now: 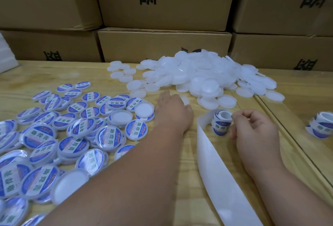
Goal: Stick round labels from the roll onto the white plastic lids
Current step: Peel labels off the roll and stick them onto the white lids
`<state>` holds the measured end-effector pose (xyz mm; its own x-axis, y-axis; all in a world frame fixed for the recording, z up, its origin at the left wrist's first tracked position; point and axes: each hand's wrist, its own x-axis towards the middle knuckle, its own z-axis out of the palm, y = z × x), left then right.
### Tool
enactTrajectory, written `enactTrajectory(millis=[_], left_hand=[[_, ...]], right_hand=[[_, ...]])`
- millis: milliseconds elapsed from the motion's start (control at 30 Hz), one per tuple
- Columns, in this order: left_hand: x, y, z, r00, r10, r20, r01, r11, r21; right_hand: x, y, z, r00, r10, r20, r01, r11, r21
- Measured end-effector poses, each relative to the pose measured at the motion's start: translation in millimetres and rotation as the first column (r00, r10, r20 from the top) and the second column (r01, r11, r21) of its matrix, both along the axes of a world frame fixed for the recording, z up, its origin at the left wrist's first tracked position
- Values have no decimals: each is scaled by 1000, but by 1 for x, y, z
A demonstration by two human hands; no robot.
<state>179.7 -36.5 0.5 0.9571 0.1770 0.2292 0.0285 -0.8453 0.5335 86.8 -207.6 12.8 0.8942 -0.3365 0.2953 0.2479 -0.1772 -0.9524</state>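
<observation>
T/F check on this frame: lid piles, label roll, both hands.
1. The labelled lids lie left of the left hand. True.
2. The left hand reaches toward the pile of blank white lids. True.
3. The right hand holds a pair of scissors. False: its fingers are at the label roll.
4. The empty backing strip trails off the far table edge. False: it runs toward the person.
5. Cardboard boxes stand behind the table. True.
</observation>
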Motion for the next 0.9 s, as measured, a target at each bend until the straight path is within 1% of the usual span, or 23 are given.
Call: enactTrajectory(millis=[33, 100, 167, 233, 300, 367, 433, 467, 500, 533, 600, 700, 800, 900], left_hand=[[0, 0, 0, 1000, -12, -12, 12, 1000, 7], [-2, 0, 3, 999, -25, -34, 27, 998, 48], [-9, 0, 6, 999, -36, -21, 36, 999, 16], [-22, 0, 10, 998, -66, 9, 67, 992, -112], [-43, 0, 14, 996, -74, 53, 87, 950, -299], [-68, -2, 17, 992, -81, 99, 121, 852, -510], [-90, -4, 17, 984, -123, 132, 180, 711, -680], [-98, -5, 17, 978, -151, 144, 207, 622, -755], [-103, -6, 18, 973, -180, 148, 223, 532, -817], [-105, -7, 18, 968, -210, 139, 223, 462, -858], [-102, -6, 20, 959, -264, 102, 204, 399, -894], [-93, -3, 23, 956, -283, 72, 174, 355, -918], [-87, 1, 23, 961, -272, 56, 160, 377, -913], [-87, 3, 21, 954, -291, 76, 191, 391, -900]], right_hand=[[-4, 1, 2, 999, 25, 35, -26, 1000, 10], [-11, 3, 5, 992, 93, 84, -91, 996, -25], [-17, 5, 6, 981, 175, 82, -169, 982, -83], [-21, 6, 6, 969, 235, 77, -226, 968, -113], [-22, 8, 7, 963, 260, 67, -251, 960, -125], [-22, 10, 8, 964, 263, 31, -258, 958, -125], [-20, 12, 9, 963, 267, -27, -269, 957, -111], [-20, 13, 9, 960, 275, -60, -280, 955, -95], [-20, 14, 9, 953, 288, -90, -295, 952, -83], [-19, 15, 10, 946, 302, -116, -312, 947, -82], [-19, 18, 11, 936, 319, -150, -334, 939, -85], [-17, 20, 13, 940, 289, -180, -305, 950, -64], [-12, 20, 14, 949, 216, -228, -239, 968, -80], [-10, 22, 16, 946, 164, -279, -204, 972, -119]])
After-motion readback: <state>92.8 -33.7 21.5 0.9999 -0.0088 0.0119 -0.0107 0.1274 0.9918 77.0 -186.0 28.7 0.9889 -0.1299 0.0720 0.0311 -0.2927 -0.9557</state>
